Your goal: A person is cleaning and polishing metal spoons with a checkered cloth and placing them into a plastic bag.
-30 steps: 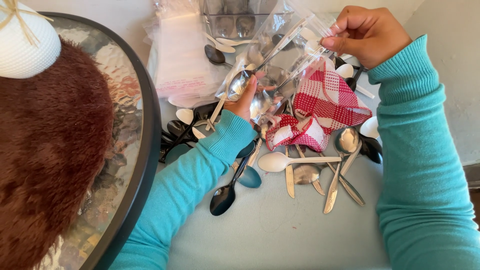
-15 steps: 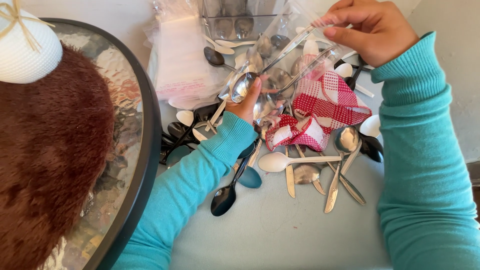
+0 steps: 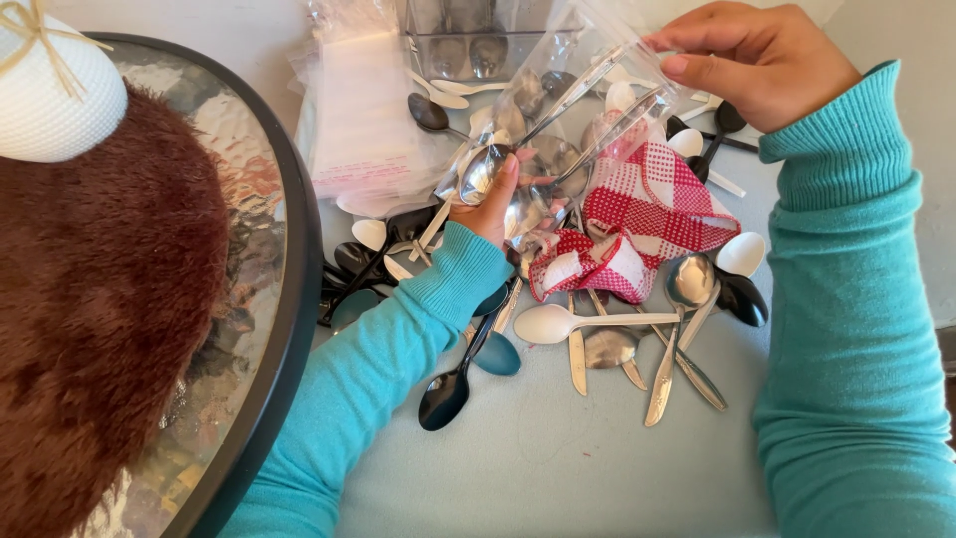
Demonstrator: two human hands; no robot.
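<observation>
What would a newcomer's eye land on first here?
Probably the red-and-white checked cloth, crumpled mid-table among scattered metal, white and black spoons. Just above it, the left hand and right hand hold a clear plastic bag with shiny metal spoons inside. At left, a brown furry mass fills the foreground.

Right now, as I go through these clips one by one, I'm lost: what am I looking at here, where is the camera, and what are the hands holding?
There is no machine. A person in teal sleeves works with bare hands, and the one camera sits on their head, looking down. The right hand pinches the top of a clear plastic bag. The left hand is at the bag's lower end, holding metal spoons that are inside it. On the pale table lie more metal, white and black spoons, a red checked cloth and a stack of empty bags. A round glass table stands on the left.
</observation>
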